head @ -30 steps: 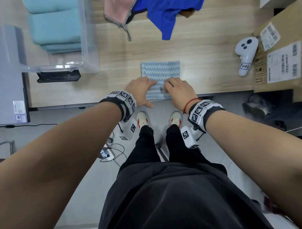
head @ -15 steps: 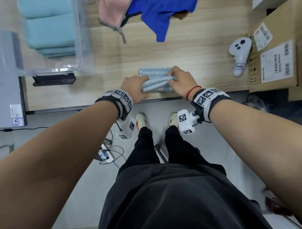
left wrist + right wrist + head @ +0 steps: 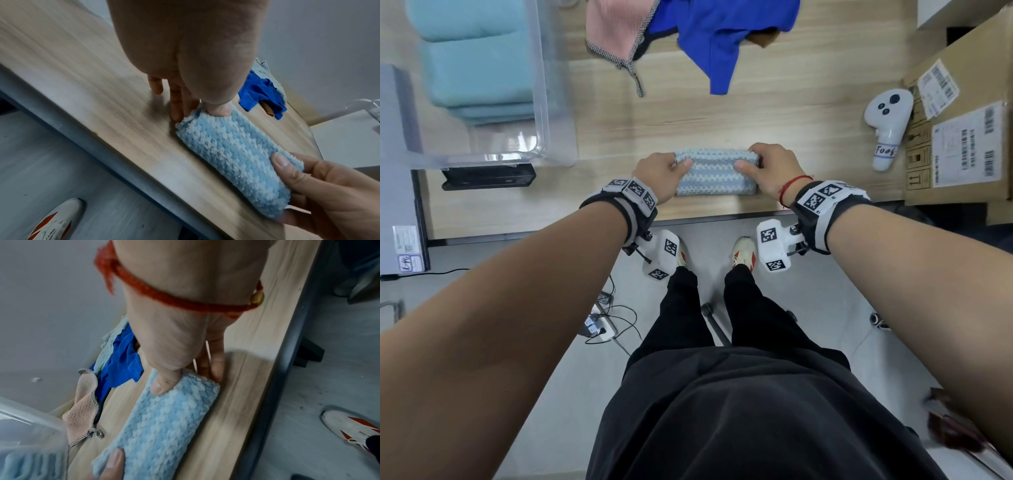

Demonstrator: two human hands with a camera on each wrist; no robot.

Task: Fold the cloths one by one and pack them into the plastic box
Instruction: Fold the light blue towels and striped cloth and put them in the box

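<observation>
A light blue and white zigzag cloth [image 3: 714,173] lies folded into a narrow band near the table's front edge. My left hand [image 3: 666,171] pinches its left end, thumb on top [image 3: 219,109], fingers behind it on the wood. My right hand [image 3: 767,168] pinches the right end the same way, thumb [image 3: 161,386] pressed on the pile. The cloth [image 3: 236,155] [image 3: 164,423] rests on the table between both hands. The clear plastic box [image 3: 541,102] stands at the back left with folded teal cloths [image 3: 479,68] inside.
A pink cloth [image 3: 616,31] and a blue cloth [image 3: 722,37] lie heaped at the back of the wooden table [image 3: 791,113]. A white controller [image 3: 887,126] and a cardboard box [image 3: 969,130] sit at the right. A black block [image 3: 488,176] lies under the plastic box's front.
Both hands lifted the cloth's near edge and folded it over away from me, halving it into a narrow band. The hands now grip its two ends further apart.
</observation>
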